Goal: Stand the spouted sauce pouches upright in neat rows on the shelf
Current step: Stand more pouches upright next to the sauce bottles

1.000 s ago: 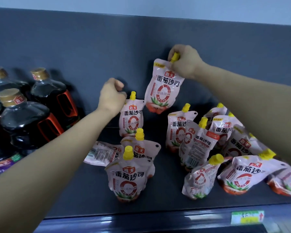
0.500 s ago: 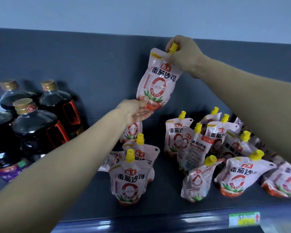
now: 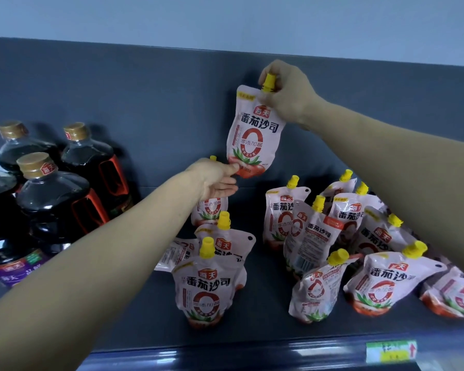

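Above the shelf (image 3: pixel 265 333), head view: pouch (image 3: pixel 255 129) hanging clear, long axis near vertical, yellow cap (image 3: pixel 269 83) uppermost and pinched by right hand (image 3: pixel 287 97). Left hand (image 3: pixel 214 178) nearer the base, thumb touching bottom corner; pinch or mere touch unclear. Landing spot likely straight below.

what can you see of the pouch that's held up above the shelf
The held pouch is a soft, glossy pinkish-white sachet with red and black Chinese print, a big red ring and tomato artwork at its base. Its yellow cap sits at the top right corner. It hangs upright, slightly tilted, above the shelf, before the grey back panel. The right hand grips the cap; the left hand touches its lower left corner.
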### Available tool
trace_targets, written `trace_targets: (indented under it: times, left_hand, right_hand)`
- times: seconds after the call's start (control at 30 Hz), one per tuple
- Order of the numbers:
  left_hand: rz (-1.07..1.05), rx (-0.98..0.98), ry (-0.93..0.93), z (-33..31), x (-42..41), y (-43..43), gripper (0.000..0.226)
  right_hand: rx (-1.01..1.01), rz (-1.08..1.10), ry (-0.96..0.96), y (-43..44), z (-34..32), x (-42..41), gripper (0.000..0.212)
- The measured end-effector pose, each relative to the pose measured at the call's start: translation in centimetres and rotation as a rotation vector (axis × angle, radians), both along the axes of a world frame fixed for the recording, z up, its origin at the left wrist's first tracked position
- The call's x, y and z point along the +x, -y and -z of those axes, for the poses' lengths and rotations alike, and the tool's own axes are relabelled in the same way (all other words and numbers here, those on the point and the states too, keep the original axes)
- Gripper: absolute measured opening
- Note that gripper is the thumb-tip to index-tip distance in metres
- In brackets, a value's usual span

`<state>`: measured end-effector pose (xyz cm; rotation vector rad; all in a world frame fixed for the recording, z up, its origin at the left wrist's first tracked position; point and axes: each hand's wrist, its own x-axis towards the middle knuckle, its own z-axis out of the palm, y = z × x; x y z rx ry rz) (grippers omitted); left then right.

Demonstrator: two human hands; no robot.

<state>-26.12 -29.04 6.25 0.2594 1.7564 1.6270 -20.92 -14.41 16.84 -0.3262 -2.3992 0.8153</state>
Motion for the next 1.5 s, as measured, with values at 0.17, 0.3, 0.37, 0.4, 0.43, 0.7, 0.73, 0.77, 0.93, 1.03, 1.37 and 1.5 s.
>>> trace_targets:
  times: [0.17, 0.3, 0.37, 0.4, 0.43, 0.7, 0.73, 0.77, 0.93, 1.03, 1.37, 1.5]
  left_hand:
    - [-0.008, -0.028, -0.075, 1.1, -0.6, 0.7, 0.034]
    - [0.000, -0.038, -0.112, 1.7, -0.5, 1.5, 0.012]
    - [0.013, -0.054, -0.149, 1.8, -0.4, 1.9, 0.011]
    - [0.019, -0.063, -0.169, 2.1, -0.5, 2.0, 0.012]
    - [0.022, -0.075, -0.188, 2.3, -0.6, 2.2, 0.012]
    - [0.034, -0.155, -0.262, 3.7, -0.9, 2.0, 0.018]
    - [0.035, -0.162, -0.266, 3.9, -1.0, 1.9, 0.018]
    - [0.038, -0.167, -0.267, 3.9, -1.0, 1.9, 0.018]
    - [0.017, -0.169, -0.284, 3.9, -1.0, 2.3, 0.020]
    - [0.005, -0.168, -0.288, 3.8, -1.1, 2.9, 0.021]
    - [-0.104, -0.216, -0.289, 4.3, -1.4, 7.2, 0.021]
    - [-0.134, -0.238, -0.275, 4.7, -1.3, 8.1, 0.020]
  right_hand:
    - [0.259, -0.018, 0.155, -0.5, 2.4, -0.6, 0.014]
    - [0.430, 0.011, 0.409, -1.8, 5.5, -1.2, 0.012]
    - [0.455, 0.027, 0.541, -2.4, 6.8, -1.4, 0.015]
    - [0.465, 0.029, 0.603, -2.7, 7.4, -1.4, 0.016]
    - [0.468, 0.024, 0.654, -3.0, 8.0, -1.3, 0.016]
    - [0.437, -0.028, 0.757, -4.4, 9.1, -1.0, 0.017]
    - [0.455, -0.036, 0.764, -4.4, 8.9, -1.0, 0.019]
    - [0.457, -0.036, 0.755, -4.3, 8.7, -1.1, 0.022]
    - [0.412, -0.034, 0.576, -2.8, 7.4, -1.9, 0.028]
    - [0.330, -0.113, 0.522, -0.8, 7.7, -3.1, 0.036]
    - [0.192, -0.107, 0.707, 3.6, 12.2, -6.5, 0.032]
    - [-0.100, -0.115, 0.695, 4.1, 13.8, -6.7, 0.035]
